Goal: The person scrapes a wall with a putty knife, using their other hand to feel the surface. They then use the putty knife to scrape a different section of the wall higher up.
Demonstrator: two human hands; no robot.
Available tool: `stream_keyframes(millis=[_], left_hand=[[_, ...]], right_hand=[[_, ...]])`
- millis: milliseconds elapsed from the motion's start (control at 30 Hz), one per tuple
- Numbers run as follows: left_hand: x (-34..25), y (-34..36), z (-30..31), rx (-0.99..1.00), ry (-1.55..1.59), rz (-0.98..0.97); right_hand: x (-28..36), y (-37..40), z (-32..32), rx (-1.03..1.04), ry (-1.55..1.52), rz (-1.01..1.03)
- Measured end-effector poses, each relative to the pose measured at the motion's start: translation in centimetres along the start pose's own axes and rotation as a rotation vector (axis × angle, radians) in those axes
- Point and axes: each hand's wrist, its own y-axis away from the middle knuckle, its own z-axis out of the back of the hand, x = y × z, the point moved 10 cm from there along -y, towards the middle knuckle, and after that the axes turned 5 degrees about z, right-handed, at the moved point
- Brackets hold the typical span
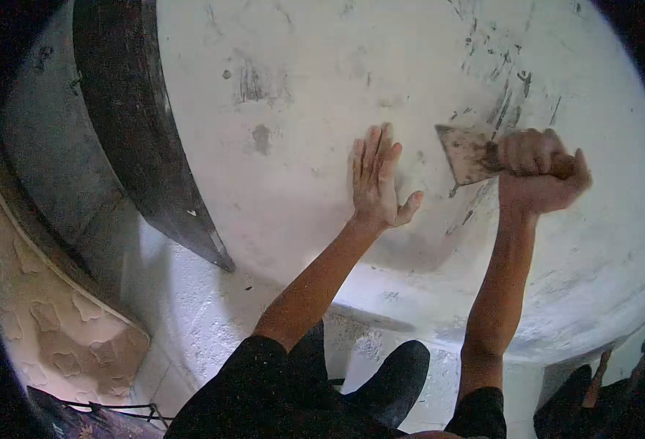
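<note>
A large white panel (308, 197) with dark smears and scuffs fills most of the view. My left hand (381, 179) lies flat against it near the middle, fingers stretched out, holding nothing. To its right, my right hand (545, 168) is wrapped round the handle of a putty knife (469, 155). The knife's wide, stained blade points left toward my left hand, close to the panel's surface; whether its edge touches cannot be told. Dark streaks (509, 102) run across the panel above and around the blade.
A dark curved strip (129, 95) borders the panel on the left. Beyond it leans a beige patterned mattress (59, 322). White-spattered floor (205, 307) shows below, with my legs. At the lower right, part of another person (586, 402) in dark clothing is visible.
</note>
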Motion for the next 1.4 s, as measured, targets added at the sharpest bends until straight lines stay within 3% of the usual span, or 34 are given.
stream_keyframes(millis=[67, 133, 200, 267, 333, 400, 467, 533, 567, 600, 667, 700, 767, 800, 867, 900, 1067, 1100, 1200, 1267, 1300, 1333, 1400], left_hand=[[0.1, 0.0, -0.1, -0.002, -0.003, 0.006], [0.1, 0.1, -0.1, -0.018, 0.004, 0.008], [0.1, -0.1, -0.2, -0.013, -0.002, 0.003], [-0.1, 0.1, 0.0, -0.002, -0.009, -0.004], [0.1, -0.1, -0.1, 0.008, -0.007, 0.027], [0.3, -0.1, -0.2, -0.01, 0.002, 0.008], [0.2, 0.1, -0.2, -0.009, 0.011, 0.001], [0.2, 0.1, -0.2, 0.012, 0.001, 0.023], [0.4, 0.0, -0.3, 0.009, -0.001, 0.023], [0.4, 0.0, -0.3, -0.005, -0.001, 0.009], [0.3, 0.1, -0.3, -0.01, 0.001, 0.0], [0.3, 0.1, -0.4, 0.004, -0.013, 0.007], [0.2, 0.4, -0.3, 0.026, -0.021, 0.014], [0.2, 0.3, -0.3, 0.027, -0.014, 0.02], [0.3, 0.0, -0.4, 0.016, -0.009, 0.026], [0.2, 0.1, -0.4, 0.01, -0.013, 0.007], [0.2, -0.2, -0.2, 0.024, -0.032, 0.005], [0.3, -0.1, -0.3, 0.019, -0.032, 0.008], [0.4, 0.1, -0.4, 0.021, -0.019, 0.018], [0.2, 0.5, -0.3, 0.018, -0.005, 0.02], [0.3, 0.5, -0.3, 0.014, 0.006, 0.021], [0.5, 0.3, -0.4, 0.004, 0.016, 0.02], [0.4, 0.0, -0.3, 0.001, 0.005, 0.02]], right_hand=[[0.0, 0.2, 0.0, -0.014, 0.088, -0.042], [4.5, 0.3, -1.2, 0.076, -0.101, 0.125], [3.5, 0.5, -0.3, -0.009, -0.061, 0.128], [-1.3, 1.6, -0.7, -0.027, 0.039, -0.144], [0.4, 1.8, -0.4, -0.039, -0.065, -0.122], [4.2, 1.2, -1.4, 0.073, -0.1, 0.049], [2.0, 1.2, 0.2, -0.051, -0.153, 0.05], [-1.4, 2.0, 0.3, -0.047, 0.016, -0.175], [0.4, 2.2, 1.0, -0.17, -0.058, -0.074], [2.6, 1.8, -0.7, -0.032, -0.199, -0.01], [3.9, 1.5, 0.5, -0.062, -0.034, 0.053], [3.1, 1.6, 0.6, -0.068, -0.032, 0.049], [-0.8, 2.2, 0.2, -0.062, 0.118, -0.147], [-0.1, 2.2, 0.1, -0.06, 0.118, -0.138], [3.8, 1.7, -0.2, -0.048, 0.043, 0.073], [4.2, 1.3, -0.6, 0.056, -0.014, 0.083], [0.2, 2.5, 1.0, -0.123, -0.008, -0.092], [2.0, 1.7, -0.4, 0.093, -0.085, -0.016], [3.3, 2.5, -0.4, -0.013, -0.063, 0.059], [0.5, 2.4, -0.8, -0.016, 0.124, -0.086], [1.6, 2.8, 0.2, -0.137, -0.051, -0.048], [4.2, 2.9, 0.1, -0.069, -0.017, 0.093], [5.6, 2.5, -1.1, 0.102, 0.014, 0.157]])
